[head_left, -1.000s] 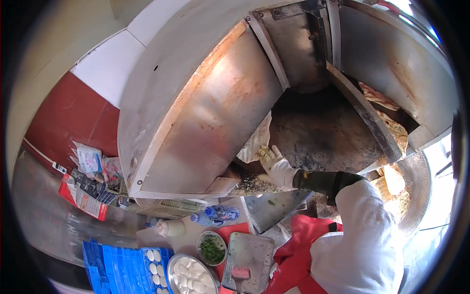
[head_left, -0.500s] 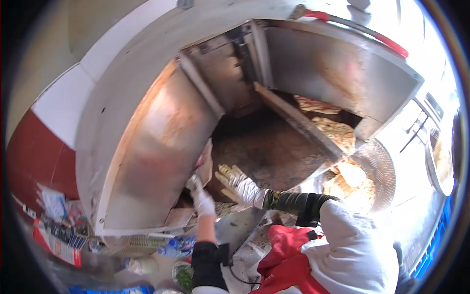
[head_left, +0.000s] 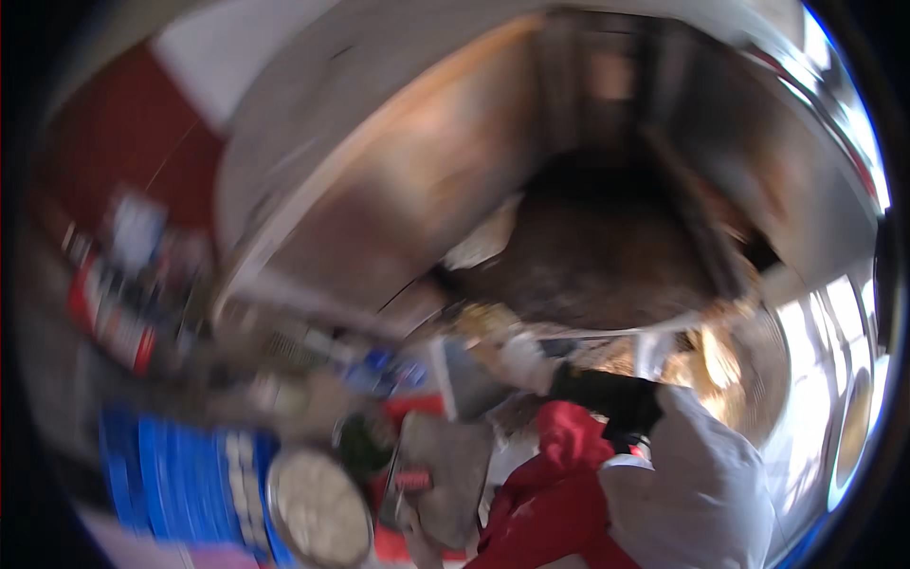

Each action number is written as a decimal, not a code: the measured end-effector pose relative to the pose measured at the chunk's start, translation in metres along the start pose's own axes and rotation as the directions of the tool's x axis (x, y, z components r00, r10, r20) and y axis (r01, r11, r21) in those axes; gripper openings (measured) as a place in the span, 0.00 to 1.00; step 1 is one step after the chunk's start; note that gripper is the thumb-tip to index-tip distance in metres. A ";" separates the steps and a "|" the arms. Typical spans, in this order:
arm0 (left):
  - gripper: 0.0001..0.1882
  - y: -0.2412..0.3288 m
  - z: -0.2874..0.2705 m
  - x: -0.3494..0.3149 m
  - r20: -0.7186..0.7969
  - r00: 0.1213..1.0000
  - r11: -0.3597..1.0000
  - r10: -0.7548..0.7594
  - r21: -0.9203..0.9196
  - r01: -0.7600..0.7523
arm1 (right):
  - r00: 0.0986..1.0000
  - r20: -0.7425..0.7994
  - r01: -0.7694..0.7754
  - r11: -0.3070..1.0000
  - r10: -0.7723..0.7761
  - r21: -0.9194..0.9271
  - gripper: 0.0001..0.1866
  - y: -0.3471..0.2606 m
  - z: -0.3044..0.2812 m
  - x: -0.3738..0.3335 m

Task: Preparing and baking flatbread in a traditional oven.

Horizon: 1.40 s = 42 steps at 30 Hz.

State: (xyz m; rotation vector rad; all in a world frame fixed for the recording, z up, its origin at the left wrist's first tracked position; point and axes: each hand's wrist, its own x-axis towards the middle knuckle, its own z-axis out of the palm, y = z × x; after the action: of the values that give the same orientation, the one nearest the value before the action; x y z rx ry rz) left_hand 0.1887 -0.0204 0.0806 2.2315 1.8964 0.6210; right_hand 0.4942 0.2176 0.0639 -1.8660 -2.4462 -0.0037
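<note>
My right hand (head_left: pixel 517 353), in a pale glove stained yellowish at the fingers, is stretched over the front edge of a dark oven opening (head_left: pixel 607 256). Motion smears its fingers, and I see nothing clearly held. Inside the oven, a pale flat piece like flatbread (head_left: pixel 483 237) lies against the left metal wall. At the lower middle, a grey board (head_left: pixel 445 474) has a small red object (head_left: pixel 412 479) on it. A blurred skin-toned shape at the board's lower edge seems to be my left hand (head_left: pixel 417 531); its fingers cannot be made out.
Metal panels (head_left: pixel 417 180) flank the opening. To the right, a round perforated basket (head_left: pixel 768 360) holds flatbreads (head_left: pixel 716 370). At lower left are a blue crate (head_left: pixel 180 474), a round pan of pale dough pieces (head_left: pixel 318 507) and a bowl of green herbs (head_left: pixel 365 444).
The view has swung left and down, bringing in the blue crate, pan and board. My left hand has left the oven's left wall. My right hand has drawn back to the oven's front edge.
</note>
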 end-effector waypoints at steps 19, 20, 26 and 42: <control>0.35 -0.268 -0.047 -0.047 -0.265 0.787 0.797 -0.558 0.094 0.597 | 0.859 -0.227 0.511 0.801 -0.459 0.313 0.30 -0.176 -0.026 -0.030; 0.37 -0.268 -0.047 -0.036 -0.079 0.868 0.849 -0.490 0.180 0.496 | 0.866 -0.226 0.498 0.810 -0.447 0.308 0.30 -0.174 -0.021 -0.036; 0.43 -0.302 -0.018 0.009 0.409 0.598 0.708 -0.689 0.557 0.435 | 0.935 -0.150 0.354 0.864 -0.321 0.358 0.30 -0.165 -0.020 -0.069; 0.21 -0.163 -0.076 0.020 0.423 0.593 -0.397 -0.685 -0.899 0.184 | 0.959 -0.137 0.284 0.845 -0.249 0.452 0.26 -0.094 0.012 -0.057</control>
State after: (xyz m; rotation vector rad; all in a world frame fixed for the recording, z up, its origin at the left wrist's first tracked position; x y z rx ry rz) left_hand 0.0125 0.0181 0.0929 0.0827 1.1863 1.5672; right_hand 0.4178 0.1386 0.0525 -1.2923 -2.3571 0.4562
